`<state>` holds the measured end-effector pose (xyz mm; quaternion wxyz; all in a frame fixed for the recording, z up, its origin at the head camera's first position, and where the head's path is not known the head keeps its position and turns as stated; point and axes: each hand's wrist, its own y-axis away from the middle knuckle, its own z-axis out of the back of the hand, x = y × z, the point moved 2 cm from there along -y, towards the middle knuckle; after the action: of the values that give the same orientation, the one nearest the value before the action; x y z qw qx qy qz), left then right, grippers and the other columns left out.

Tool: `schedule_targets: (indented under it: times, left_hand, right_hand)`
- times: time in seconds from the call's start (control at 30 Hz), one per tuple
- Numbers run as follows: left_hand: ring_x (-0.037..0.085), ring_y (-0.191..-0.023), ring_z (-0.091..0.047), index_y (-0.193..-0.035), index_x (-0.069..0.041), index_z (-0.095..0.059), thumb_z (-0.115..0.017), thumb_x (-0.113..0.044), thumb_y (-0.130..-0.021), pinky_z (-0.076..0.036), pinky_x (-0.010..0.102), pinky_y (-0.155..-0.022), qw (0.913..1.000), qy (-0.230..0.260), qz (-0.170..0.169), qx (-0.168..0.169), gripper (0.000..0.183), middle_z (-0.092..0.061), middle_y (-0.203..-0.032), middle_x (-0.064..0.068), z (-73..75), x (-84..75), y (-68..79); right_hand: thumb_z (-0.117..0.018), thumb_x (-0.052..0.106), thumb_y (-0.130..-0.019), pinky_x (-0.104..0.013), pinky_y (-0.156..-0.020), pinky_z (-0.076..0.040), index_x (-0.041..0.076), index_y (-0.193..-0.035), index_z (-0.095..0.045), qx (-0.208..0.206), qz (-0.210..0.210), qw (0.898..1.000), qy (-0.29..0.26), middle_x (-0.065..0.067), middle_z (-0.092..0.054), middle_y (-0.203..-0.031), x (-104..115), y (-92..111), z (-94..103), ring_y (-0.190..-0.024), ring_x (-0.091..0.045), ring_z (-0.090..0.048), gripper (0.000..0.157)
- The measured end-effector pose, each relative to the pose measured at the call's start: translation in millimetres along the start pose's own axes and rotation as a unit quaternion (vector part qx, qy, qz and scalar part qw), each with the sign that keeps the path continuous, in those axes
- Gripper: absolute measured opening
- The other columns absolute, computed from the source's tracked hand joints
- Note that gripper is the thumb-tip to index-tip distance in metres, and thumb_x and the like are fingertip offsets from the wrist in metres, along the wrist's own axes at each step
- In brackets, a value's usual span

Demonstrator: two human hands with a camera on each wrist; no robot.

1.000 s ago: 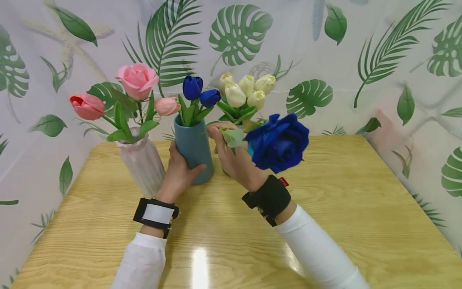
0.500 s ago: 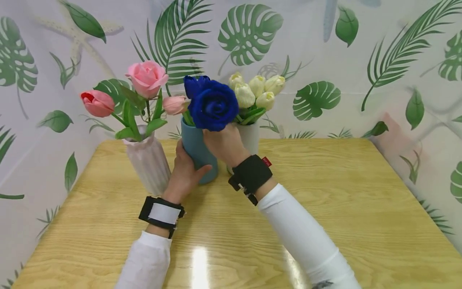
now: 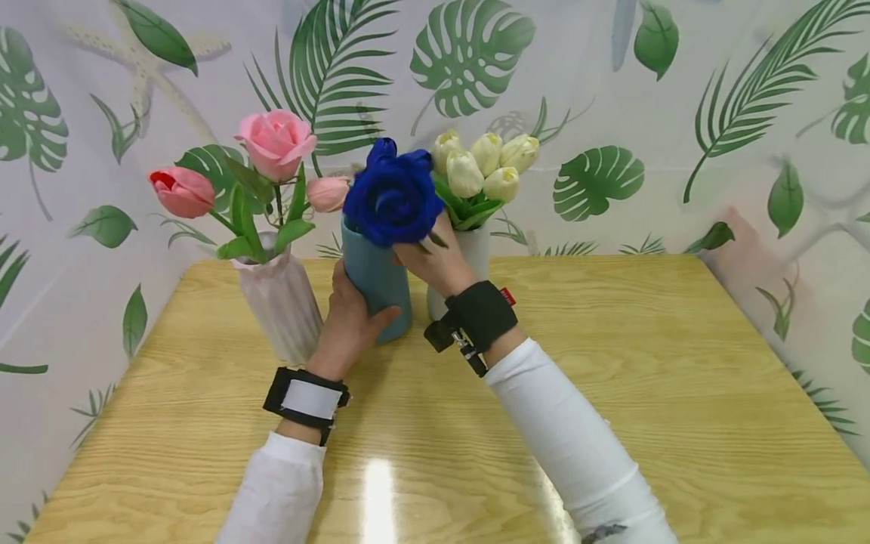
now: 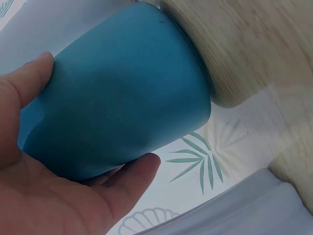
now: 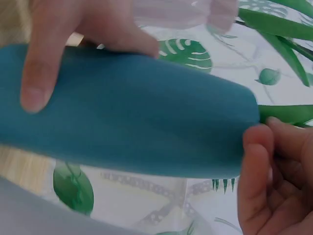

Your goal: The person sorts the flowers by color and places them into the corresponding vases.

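Observation:
My left hand (image 3: 344, 326) grips the blue vase (image 3: 372, 276) around its side, thumb and fingers apart on the smooth wall (image 4: 122, 93). At the rim is my right hand (image 3: 435, 261), holding the blue rose (image 3: 394, 198) by its stem; the bloom covers part of the vase mouth. Most of that stem is hidden. In the right wrist view, the curled fingers (image 5: 257, 161) are right at the rim. Blue tulips (image 3: 383, 149) show partly behind the rose. The vase stands slightly tilted in the head view.
A ribbed pale vase (image 3: 282, 306) with a pink rose (image 3: 276, 143) and two pink tulips stands left. Behind my right hand, a white vase (image 3: 473, 253) holds several cream tulips (image 3: 465, 174). A leaf-patterned cloth (image 3: 598, 185) hangs behind the wooden table (image 3: 612, 393).
My right hand has brought the blue rose leftward from the right side to above the blue vase, then slightly lower. My left hand keeps its grip on the vase.

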<state>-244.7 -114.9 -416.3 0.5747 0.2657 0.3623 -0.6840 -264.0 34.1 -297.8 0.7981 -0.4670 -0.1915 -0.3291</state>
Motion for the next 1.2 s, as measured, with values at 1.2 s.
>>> schedule_targets:
  times: [1.2]
  left_hand:
    - [0.052,-0.137,-0.032,-0.154,0.001,0.006,-0.077,-0.028,-0.088,-0.034,0.057,-0.11,0.9999,-0.007,-0.011,-0.001,0.11,-0.018,-0.154,0.035,-4.3,-2.2,-0.8]
  right_hand:
    - [-0.058,0.038,-0.1,-0.036,-0.063,-0.051,0.002,-0.105,-0.061,0.142,-0.127,0.965,0.182,-0.004,-0.055,-0.07,7.9,7.4,-10.1,-0.074,-0.024,-0.068,0.036]
